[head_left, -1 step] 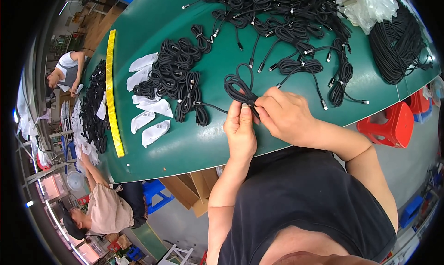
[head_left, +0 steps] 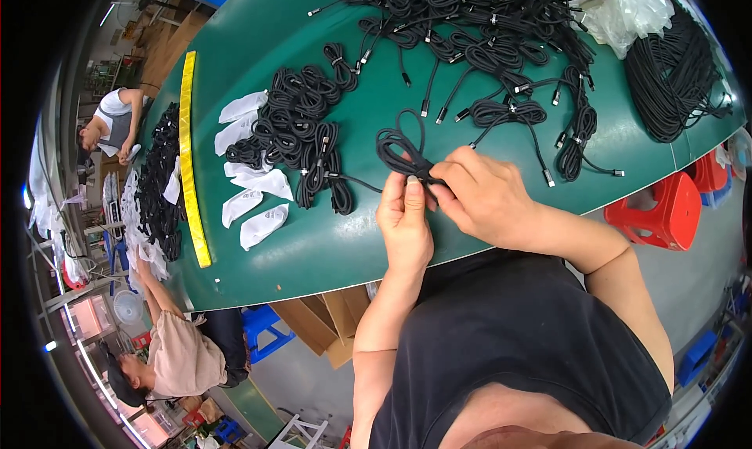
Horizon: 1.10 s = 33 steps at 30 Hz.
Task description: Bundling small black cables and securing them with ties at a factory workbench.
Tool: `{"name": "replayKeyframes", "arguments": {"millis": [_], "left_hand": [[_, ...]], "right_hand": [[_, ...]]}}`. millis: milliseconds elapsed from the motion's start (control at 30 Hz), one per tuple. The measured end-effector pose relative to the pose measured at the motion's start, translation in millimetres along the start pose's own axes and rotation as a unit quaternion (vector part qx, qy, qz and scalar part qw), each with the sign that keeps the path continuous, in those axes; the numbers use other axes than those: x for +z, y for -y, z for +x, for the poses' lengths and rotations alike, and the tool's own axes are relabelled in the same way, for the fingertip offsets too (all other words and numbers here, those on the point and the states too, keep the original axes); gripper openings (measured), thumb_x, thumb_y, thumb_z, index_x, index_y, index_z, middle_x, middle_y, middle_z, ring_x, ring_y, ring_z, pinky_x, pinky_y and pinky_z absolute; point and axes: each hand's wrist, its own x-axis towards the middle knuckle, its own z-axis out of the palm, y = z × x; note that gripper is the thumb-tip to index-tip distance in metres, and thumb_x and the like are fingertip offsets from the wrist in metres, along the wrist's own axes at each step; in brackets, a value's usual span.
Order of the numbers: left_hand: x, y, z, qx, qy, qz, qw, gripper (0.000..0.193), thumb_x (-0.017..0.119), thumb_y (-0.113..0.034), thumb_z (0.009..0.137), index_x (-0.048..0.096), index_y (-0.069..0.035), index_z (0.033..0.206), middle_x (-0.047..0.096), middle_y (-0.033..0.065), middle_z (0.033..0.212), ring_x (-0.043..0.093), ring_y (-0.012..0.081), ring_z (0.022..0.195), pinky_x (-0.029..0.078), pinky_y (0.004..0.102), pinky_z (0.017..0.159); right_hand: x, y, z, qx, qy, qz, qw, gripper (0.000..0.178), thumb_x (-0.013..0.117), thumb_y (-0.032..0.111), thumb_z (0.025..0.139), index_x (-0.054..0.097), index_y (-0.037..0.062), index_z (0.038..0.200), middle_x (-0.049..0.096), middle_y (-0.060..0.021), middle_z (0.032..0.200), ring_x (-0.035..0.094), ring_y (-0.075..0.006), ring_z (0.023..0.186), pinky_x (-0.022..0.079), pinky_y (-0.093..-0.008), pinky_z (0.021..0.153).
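A looped bundle of thin black cable (head_left: 402, 157) is pinched at its gathered waist by the left hand (head_left: 405, 228) and right hand (head_left: 487, 196), over the glossy green tabletop (head_left: 337, 249); its loops are slanted up-left, nearer the left fingertips.

Matt cable (head_left: 413, 167), smooth glossy tabletop (head_left: 337, 241)

We see a glossy green surface (head_left: 345, 249) bearing a heap of looped black cables (head_left: 486, 14) at its far side, translucent plastic (head_left: 630, 10) and a thick black coil (head_left: 670, 88) to the right, bundled black cables (head_left: 295, 132) near white pouches (head_left: 263, 226), and, farther left, a yellow strip (head_left: 187, 135).
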Motion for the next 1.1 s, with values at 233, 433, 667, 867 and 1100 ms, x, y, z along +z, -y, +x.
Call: {"name": "replayKeyframes", "arguments": {"millis": [233, 433, 667, 867, 1100], "left_hand": [[-2, 2, -2, 0.007, -0.021, 0.055, 0.998, 0.029, 0.047, -0.010, 0.093, 0.049, -0.001, 0.120, 0.058, 0.0011, 0.094, 0.050, 0.0060, 0.074, 0.041, 0.0191, 0.064], [-9, -5, 4, -0.041, -0.016, -0.053, 0.998, 0.021, 0.051, -0.006, 0.089, 0.054, 0.001, 0.109, 0.061, 0.0040, 0.090, 0.057, 0.0096, 0.080, 0.045, 0.0221, 0.071], [-30, -27, 12, -0.278, 0.180, -0.252, 0.909, 0.035, 0.049, -0.018, 0.086, 0.051, 0.009, 0.108, 0.062, 0.0125, 0.079, 0.055, 0.0126, 0.057, 0.044, 0.0224, 0.048], [-21, -48, 9, -0.247, 0.155, -0.005, 0.957, 0.045, 0.049, -0.033, 0.091, 0.046, 0.001, 0.120, 0.057, 0.0106, 0.072, 0.052, 0.0124, 0.050, 0.040, 0.0195, 0.042], [-11, -44, 2, -0.114, 0.213, 0.152, 0.958, 0.038, 0.048, -0.029, 0.092, 0.053, 0.003, 0.112, 0.060, 0.0079, 0.078, 0.054, 0.0116, 0.061, 0.044, 0.0217, 0.058]], "right_hand": [[0, 2, -13, 0.022, 0.051, -0.031, 0.998, 0.016, 0.066, 0.009, 0.070, 0.052, 0.0035, 0.078, 0.046, -0.0068, 0.071, 0.055, -0.0200, 0.056, 0.045, -0.0309, 0.043], [-14, -1, 1, 0.024, 0.155, -0.012, 0.988, 0.021, 0.067, 0.009, 0.066, 0.054, 0.0036, 0.082, 0.050, -0.0075, 0.079, 0.058, -0.0209, 0.071, 0.047, -0.0317, 0.055], [-29, -20, 19, -0.098, 0.149, 0.001, 0.984, 0.042, 0.066, 0.005, 0.068, 0.054, 0.0077, 0.108, 0.050, -0.0112, 0.108, 0.052, -0.0284, 0.095, 0.043, -0.0375, 0.082], [-27, -37, 21, -0.089, 0.081, 0.128, 0.985, 0.035, 0.065, -0.009, 0.062, 0.060, 0.0028, 0.094, 0.052, -0.0100, 0.095, 0.058, -0.0227, 0.071, 0.049, -0.0291, 0.057], [-26, -15, 44, -0.080, 0.095, 0.101, 0.987, 0.027, 0.062, 0.005, 0.068, 0.060, 0.0038, 0.095, 0.052, -0.0079, 0.087, 0.053, -0.0218, 0.078, 0.046, -0.0311, 0.065]]}}
